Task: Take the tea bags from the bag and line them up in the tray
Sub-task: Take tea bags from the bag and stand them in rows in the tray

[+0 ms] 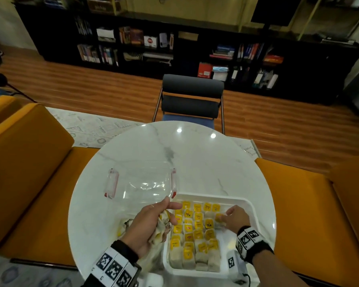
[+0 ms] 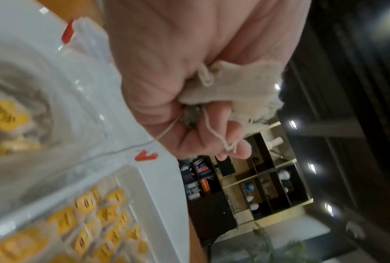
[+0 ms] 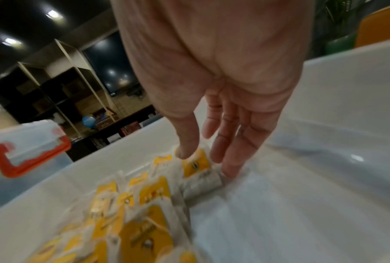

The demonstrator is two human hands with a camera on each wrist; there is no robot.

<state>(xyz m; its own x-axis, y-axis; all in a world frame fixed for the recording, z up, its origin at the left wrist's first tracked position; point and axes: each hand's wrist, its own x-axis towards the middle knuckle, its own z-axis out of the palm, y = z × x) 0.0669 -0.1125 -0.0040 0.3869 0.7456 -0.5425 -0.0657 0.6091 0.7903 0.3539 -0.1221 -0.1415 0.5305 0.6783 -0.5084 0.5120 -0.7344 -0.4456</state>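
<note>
A white tray [image 1: 245, 201] at the front right of the table holds several tea bags [image 1: 195, 230] with yellow tags, set in rows. My right hand [image 1: 226, 219] reaches into the tray at the right end of the far rows. Its thumb and straight fingers touch one tea bag [image 3: 200, 172] that lies on the tray floor [image 3: 279, 204]. My left hand [image 1: 164, 216] hovers just left of the tray and grips a crumpled beige cloth bag [image 2: 232, 85] by its drawstring top. The rest of the bag [image 1: 153, 257] hangs below the palm.
A clear plastic container [image 1: 145, 183] with red clips [image 2: 146, 156] lies behind the left hand. More yellow-tagged tea bags [image 1: 123, 226] show through clear plastic left of that hand. A dark chair [image 1: 191, 98] stands beyond the round marble table [image 1: 195, 154]; orange benches flank it.
</note>
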